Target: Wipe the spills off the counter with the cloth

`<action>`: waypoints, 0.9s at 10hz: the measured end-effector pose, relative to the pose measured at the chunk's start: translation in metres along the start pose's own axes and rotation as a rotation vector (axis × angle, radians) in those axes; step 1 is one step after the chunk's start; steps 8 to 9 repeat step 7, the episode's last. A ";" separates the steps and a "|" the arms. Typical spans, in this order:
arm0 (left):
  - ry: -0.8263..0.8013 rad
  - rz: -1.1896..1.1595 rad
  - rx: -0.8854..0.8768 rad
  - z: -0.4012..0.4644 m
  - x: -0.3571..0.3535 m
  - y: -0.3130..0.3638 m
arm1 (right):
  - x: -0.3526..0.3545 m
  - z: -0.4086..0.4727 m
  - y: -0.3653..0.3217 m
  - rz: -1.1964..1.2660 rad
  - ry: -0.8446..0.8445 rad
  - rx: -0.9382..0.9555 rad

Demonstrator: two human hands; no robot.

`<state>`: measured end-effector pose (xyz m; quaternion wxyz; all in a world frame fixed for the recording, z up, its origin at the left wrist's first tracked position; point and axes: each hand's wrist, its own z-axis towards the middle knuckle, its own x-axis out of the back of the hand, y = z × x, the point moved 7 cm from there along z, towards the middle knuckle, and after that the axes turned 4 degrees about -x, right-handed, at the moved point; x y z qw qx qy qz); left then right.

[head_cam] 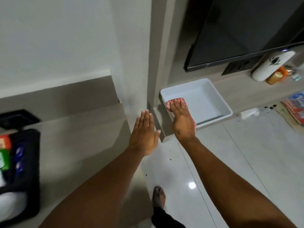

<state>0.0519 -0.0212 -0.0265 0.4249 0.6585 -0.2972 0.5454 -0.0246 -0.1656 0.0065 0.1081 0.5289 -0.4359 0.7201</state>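
Single head-worn view looks steeply down, close over the counter (79,129); edges seem blurred.

We're in a home: dark television (243,30) upper right, glossy floor tiles (238,153) below, snack tray (19,162) lower left.

Grey counter (79,145) at left carries a black tray (24,170) of packets. Low shelf (238,92) at right bears a white tub (218,102), white bottle (271,66) and orange jar (276,77).
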 end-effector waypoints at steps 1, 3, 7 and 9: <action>0.022 -0.002 -0.014 0.013 0.001 0.013 | -0.013 0.020 0.022 -0.189 -0.112 -0.041; -0.033 0.026 -0.011 0.072 -0.023 0.042 | -0.042 0.060 0.052 -0.139 -0.197 -0.109; -0.025 0.012 -0.024 0.056 -0.023 0.028 | -0.042 0.054 0.029 -0.231 -0.168 -0.034; -0.025 0.012 -0.024 0.056 -0.023 0.028 | -0.042 0.054 0.029 -0.231 -0.168 -0.034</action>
